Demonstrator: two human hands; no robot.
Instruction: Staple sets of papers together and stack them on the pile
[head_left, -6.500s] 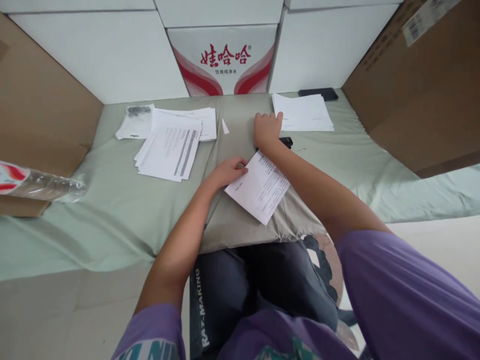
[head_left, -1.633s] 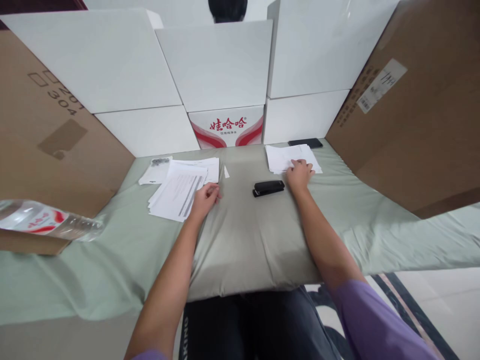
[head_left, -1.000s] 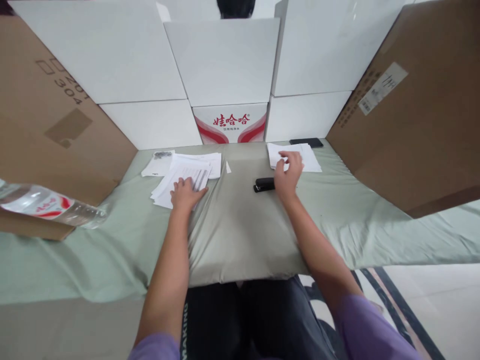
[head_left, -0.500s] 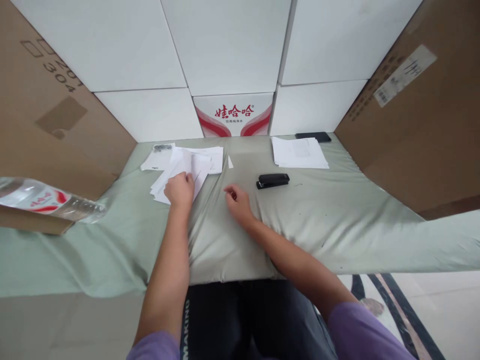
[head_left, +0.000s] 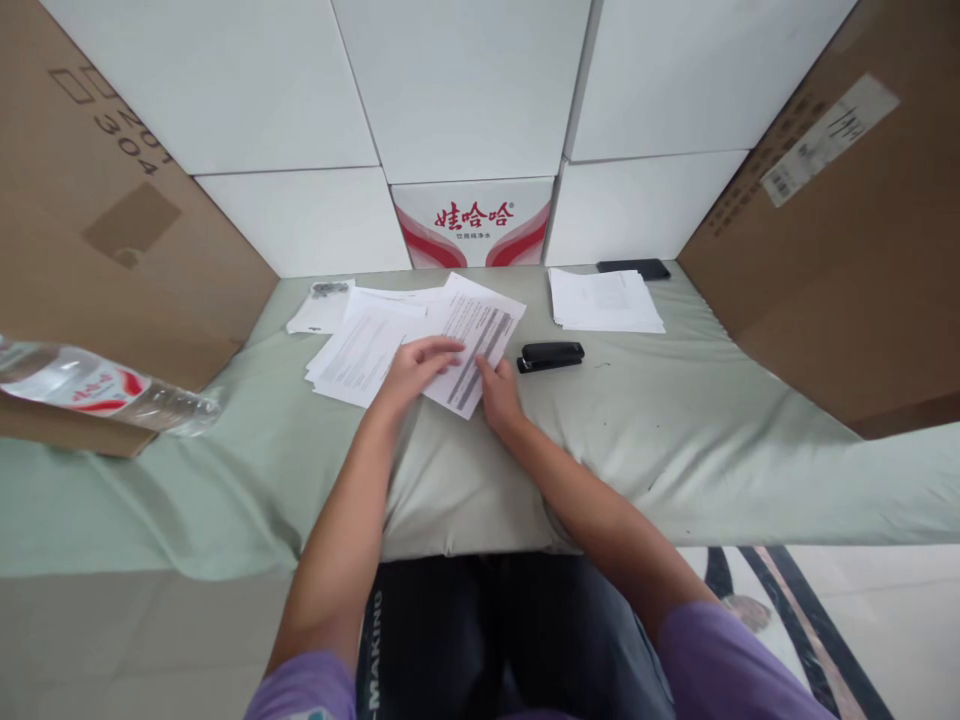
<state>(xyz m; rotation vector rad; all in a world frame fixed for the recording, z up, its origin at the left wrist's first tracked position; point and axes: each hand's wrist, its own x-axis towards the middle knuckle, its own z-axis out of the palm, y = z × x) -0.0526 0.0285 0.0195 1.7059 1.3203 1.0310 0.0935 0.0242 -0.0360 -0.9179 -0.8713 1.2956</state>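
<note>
A printed sheet of paper (head_left: 484, 335) with grey bands is tilted at the middle of the table. My right hand (head_left: 501, 395) grips its lower right edge, thumb on top and the other fingers partly hidden. At the sheet's left side is my left hand (head_left: 420, 370), fingers stretched out and apart over the paper. Fanned loose papers (head_left: 360, 345) lie beneath and left of that hand. Just right of my right hand rests a black stapler (head_left: 551, 356).
A neat stack of papers (head_left: 606, 300) lies at the back right, with a black phone (head_left: 634, 269) behind it. At the back left is a small clear packet (head_left: 322, 305) of dark bits. A water bottle (head_left: 105, 385) and cardboard boxes (head_left: 862, 260) flank the table.
The printed sheet now lies between both hands, off the left pile. My left hand has moved right and its fingers have opened. My right hand has shifted slightly right onto the sheet's edge.
</note>
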